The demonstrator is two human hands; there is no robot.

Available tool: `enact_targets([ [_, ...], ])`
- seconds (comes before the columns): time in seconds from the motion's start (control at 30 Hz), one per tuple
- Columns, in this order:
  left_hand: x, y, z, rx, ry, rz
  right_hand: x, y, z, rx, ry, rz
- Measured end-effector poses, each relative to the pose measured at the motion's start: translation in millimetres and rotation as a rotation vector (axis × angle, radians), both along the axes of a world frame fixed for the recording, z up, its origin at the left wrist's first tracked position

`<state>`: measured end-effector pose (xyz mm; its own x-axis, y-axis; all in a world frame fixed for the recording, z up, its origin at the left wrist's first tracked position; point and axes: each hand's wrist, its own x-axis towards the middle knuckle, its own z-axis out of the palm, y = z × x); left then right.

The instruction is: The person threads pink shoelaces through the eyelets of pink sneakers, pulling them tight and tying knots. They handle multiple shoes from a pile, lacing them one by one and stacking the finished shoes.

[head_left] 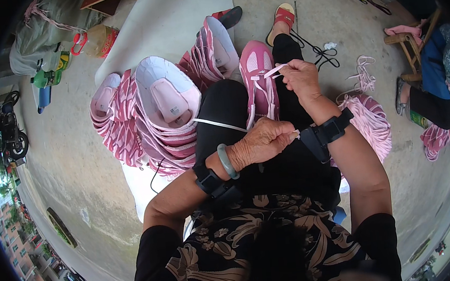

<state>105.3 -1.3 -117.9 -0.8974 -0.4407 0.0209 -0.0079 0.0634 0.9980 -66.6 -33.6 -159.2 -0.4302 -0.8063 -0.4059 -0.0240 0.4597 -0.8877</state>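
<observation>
A pink shoe upper (257,65) with a mesh toe stands toe-away between my black-trousered knees. Beside its right edge, my right hand (301,78) pinches a pale pink shoelace (274,72) that leads to the eyelet side. My left hand (268,141), with a jade-coloured bangle (227,161) at the wrist, is closed below the shoe's heel end. A small pale tip shows at its fingers; I cannot make out what it belongs to. A white strip (218,124) crosses my left knee and runs up to this hand.
Nested pink uppers (171,105) are stacked to my left, with another stack (219,44) farther off. A bundle of pink laces (368,128) lies at my right. Bottles (96,41) stand far left. Another person's leg (431,106) and a wooden chair (412,52) are at right.
</observation>
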Motion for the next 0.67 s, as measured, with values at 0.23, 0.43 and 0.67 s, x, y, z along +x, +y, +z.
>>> enact_targets([
  [0.23,2,-6,8,0.171,-0.085,0.003,4,2,24,0.069,-0.332,0.068],
  [0.43,8,-13,0,-0.09,-0.097,-0.032,-30,-26,29,0.291,-0.276,0.477],
  [0.67,-1,-14,23,0.401,-0.13,-0.048,-10,-14,-2,-0.159,0.717,0.342],
])
